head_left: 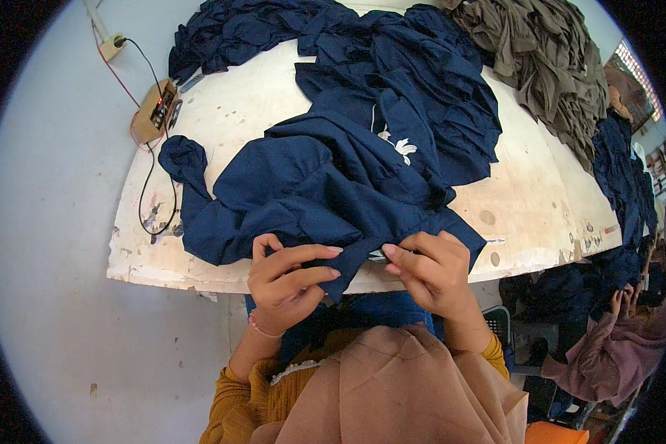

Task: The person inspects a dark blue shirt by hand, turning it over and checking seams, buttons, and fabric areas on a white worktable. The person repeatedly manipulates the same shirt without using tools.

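A navy blue garment (pixel 288 181) lies bunched over the near part of the table, a white flower motif (pixel 405 150) on its cloth. My left hand (pixel 292 277) pinches a narrow end of this cloth at the table's front edge, with its fingers bent. Close by on the right, my right hand (pixel 433 268) is closed at the cloth's edge. From its fingertips pokes a small pale, blade-like thing (pixel 377 255); most of it is hidden in the fingers. The two hands are a short gap apart.
More navy cloth (pixel 422 59) is heaped across the pale, worn table (pixel 540 214). A brown-grey cloth pile (pixel 547 66) lies at the far right. At left stand a small wooden box (pixel 154 111) and its black cable (pixel 146 200). Another person (pixel 614 348) sits at right.
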A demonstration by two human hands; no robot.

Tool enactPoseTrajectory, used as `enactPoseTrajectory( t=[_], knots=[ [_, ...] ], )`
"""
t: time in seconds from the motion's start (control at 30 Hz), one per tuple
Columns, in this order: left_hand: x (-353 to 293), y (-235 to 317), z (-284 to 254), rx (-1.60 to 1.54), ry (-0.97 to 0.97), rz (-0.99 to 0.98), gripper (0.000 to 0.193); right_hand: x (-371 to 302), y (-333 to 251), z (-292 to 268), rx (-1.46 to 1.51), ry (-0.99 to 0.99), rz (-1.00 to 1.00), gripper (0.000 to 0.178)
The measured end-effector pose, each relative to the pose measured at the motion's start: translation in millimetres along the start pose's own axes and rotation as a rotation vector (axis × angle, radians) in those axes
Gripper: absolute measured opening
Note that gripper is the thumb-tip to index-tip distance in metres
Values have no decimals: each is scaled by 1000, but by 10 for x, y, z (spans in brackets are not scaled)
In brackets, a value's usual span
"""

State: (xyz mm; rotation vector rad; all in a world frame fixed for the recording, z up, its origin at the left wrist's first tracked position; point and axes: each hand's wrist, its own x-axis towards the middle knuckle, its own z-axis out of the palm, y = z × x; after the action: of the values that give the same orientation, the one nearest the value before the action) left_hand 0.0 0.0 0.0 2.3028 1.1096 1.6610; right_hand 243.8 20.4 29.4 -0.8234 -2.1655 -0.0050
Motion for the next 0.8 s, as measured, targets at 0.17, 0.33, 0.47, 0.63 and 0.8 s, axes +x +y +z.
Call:
enactPoseTrajectory(
  t=[0.17,0.33,0.47,0.63,0.8],
  knots=[
    [1,27,3,11,3,-14,32,-5,-20,-6,-60,7,-5,20],
    [20,15,6,-26,3,-59,32,-83,85,10,102,0,179,38],
    [-173,-136,-49,-115,9,-250,35,-217,123,-34,25,-213,376,50],
    [-20,-28,-243,-309,139,-531,21,-648,544,-260,-264,-302,608,30],
    [44,12,-375,-609,108,-685,19,-397,1020,-1310,464,-177,406,26]
  ],
)
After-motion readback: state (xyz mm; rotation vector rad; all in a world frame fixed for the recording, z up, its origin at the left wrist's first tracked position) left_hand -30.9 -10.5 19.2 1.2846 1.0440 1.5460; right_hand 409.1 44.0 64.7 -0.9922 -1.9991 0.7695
